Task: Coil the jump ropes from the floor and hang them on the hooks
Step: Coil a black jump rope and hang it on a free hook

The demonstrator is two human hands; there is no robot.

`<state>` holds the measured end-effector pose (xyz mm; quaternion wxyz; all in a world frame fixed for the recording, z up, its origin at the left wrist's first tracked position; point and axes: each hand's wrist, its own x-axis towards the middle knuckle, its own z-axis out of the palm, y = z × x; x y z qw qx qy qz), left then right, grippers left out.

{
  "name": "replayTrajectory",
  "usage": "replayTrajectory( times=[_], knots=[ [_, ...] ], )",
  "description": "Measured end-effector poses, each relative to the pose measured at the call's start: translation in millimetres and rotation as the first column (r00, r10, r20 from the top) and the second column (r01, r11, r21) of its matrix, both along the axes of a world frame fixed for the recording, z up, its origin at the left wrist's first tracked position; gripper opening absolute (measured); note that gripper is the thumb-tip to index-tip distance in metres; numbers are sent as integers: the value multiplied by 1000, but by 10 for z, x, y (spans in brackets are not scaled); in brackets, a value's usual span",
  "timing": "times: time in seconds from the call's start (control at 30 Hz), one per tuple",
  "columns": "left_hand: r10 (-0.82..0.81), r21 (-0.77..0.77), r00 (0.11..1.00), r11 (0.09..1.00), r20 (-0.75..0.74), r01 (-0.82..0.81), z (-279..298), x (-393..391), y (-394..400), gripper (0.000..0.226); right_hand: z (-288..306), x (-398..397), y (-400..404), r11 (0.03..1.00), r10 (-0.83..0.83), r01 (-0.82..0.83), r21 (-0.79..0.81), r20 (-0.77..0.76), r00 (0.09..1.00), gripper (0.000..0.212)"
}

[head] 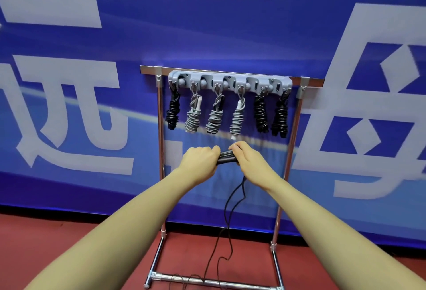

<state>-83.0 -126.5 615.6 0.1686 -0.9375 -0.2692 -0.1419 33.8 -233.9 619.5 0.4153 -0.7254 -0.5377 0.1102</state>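
Rope handles (227, 157) gripped by both hands — six coiled bundles (227, 114) hang above

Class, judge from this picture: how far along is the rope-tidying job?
Done: six coiled ropes, three black and three grey, hang from the hook rail. In hand: the left hand and right hand grip black handles. Left: its cord trails uncoiled to the floor, and every visible hook looks occupied.

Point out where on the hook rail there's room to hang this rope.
Crowded: all six hooks on the grey hook rail that show already carry coiled ropes. The only bare room is below them, between the rack's chrome posts, where the hands hold the black rope.
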Motion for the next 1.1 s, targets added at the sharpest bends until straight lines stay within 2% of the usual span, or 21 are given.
replayTrajectory(
  times=[0.1,0.17,0.27,0.37,0.47,0.6,0.67,0.8,0.87,0.97,1.1],
  knots=[
    [-12,-24,1000,1000,1,12,-22,-6,-68,16,37,99,-96,998,56,-55,-34,27,998,25],
    [-6,-21,1000,1000,-19,5,-16,-28,-75,16,34,176,-169,987,115,-105,-122,76,990,21],
    [2,-16,997,1000,-72,-4,22,-65,-72,16,37,276,-227,972,131,-92,-215,178,975,44],
    [-15,-24,993,1000,-116,12,64,-94,-140,16,86,333,-219,989,97,-49,-139,362,927,40],
    [-46,-23,995,999,-85,44,119,-121,-233,16,114,368,-198,998,54,-41,-40,429,902,28],
    [-101,3,995,995,25,101,222,-132,-296,19,186,332,-209,998,-5,27,-58,365,931,19],
    [-97,-21,990,995,106,100,273,-105,-308,22,212,284,-206,999,-19,29,-34,279,960,21],
    [-6,-193,957,979,289,64,300,15,-258,20,179,265,-126,1000,-2,2,1,41,999,23],
    [52,-256,942,966,331,36,288,97,-185,19,158,310,-82,1000,15,-16,-19,-48,999,24],
    [140,-306,934,951,329,-35,258,202,-20,22,115,391,-49,998,18,-21,-51,-70,997,20],
    [169,-246,966,962,197,-118,128,342,197,17,65,512,-21,993,16,-14,-115,17,1000,13]
  ],
)
